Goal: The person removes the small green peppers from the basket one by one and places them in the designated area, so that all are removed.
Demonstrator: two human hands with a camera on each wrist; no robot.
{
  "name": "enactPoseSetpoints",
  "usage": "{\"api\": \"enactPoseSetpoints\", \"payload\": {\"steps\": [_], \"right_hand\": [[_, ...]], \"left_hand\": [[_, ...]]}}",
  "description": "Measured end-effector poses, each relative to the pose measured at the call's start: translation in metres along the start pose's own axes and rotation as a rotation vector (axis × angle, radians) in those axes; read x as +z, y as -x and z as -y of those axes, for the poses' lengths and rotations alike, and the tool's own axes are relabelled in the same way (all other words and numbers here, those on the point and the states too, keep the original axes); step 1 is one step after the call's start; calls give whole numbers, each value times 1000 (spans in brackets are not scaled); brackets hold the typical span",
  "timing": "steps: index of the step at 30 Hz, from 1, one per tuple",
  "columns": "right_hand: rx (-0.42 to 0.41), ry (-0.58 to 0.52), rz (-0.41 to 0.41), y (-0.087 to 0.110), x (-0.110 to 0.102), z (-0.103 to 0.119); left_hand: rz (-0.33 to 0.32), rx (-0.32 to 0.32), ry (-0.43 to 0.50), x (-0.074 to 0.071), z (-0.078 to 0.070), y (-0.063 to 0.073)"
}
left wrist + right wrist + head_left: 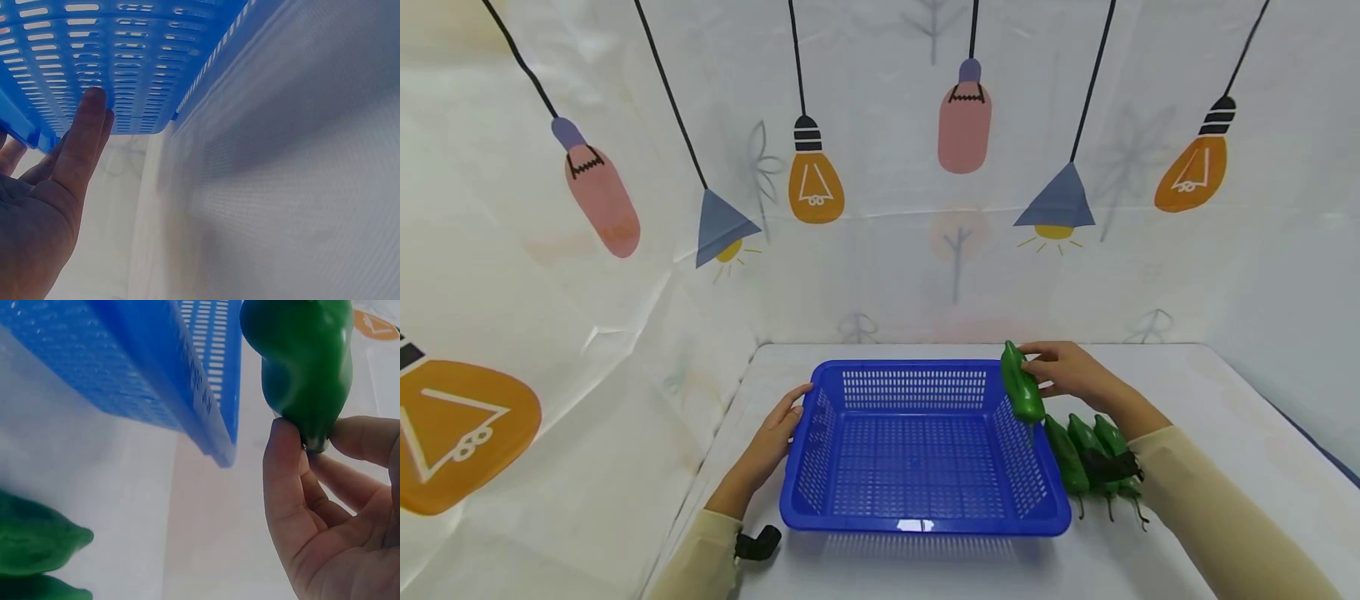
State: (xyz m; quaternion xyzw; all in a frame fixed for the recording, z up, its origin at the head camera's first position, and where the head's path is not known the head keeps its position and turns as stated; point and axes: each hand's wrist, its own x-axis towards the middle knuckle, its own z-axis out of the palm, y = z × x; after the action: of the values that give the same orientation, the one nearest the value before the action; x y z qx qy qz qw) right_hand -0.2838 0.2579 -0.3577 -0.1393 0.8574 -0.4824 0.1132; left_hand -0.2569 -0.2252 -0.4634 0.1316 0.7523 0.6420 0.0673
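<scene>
Over the right rim of a blue plastic basket (917,527), my right hand (1071,372) holds a green pepper (1021,383), its stem hanging downward. In the right wrist view, thumb and fingers of the right hand (337,512) pinch the narrow end of the green pepper (306,356). My left hand (771,437) rests against the basket's left side. Straight fingers (81,147) touch the slotted outer wall of the basket (144,69) in the left wrist view. The basket's inside shows a bare mesh floor.
Three more green peppers (1067,458) lie side by side on the white table (1195,450), right of the basket, partly behind the right wrist's black strap (1112,467). A white sheet printed with hanging lamps (880,275) stands behind the table and along its left.
</scene>
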Motion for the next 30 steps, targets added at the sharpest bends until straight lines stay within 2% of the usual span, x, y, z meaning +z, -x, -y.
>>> {"api": "enactPoseSetpoints", "payload": {"steps": [12, 30], "right_hand": [[29, 17, -66, 14, -17, -18], [87, 61, -120, 37, -36, -40]], "left_hand": [[-32, -18, 11, 2, 0, 1], [-19, -16, 4, 1, 1, 0]]}}
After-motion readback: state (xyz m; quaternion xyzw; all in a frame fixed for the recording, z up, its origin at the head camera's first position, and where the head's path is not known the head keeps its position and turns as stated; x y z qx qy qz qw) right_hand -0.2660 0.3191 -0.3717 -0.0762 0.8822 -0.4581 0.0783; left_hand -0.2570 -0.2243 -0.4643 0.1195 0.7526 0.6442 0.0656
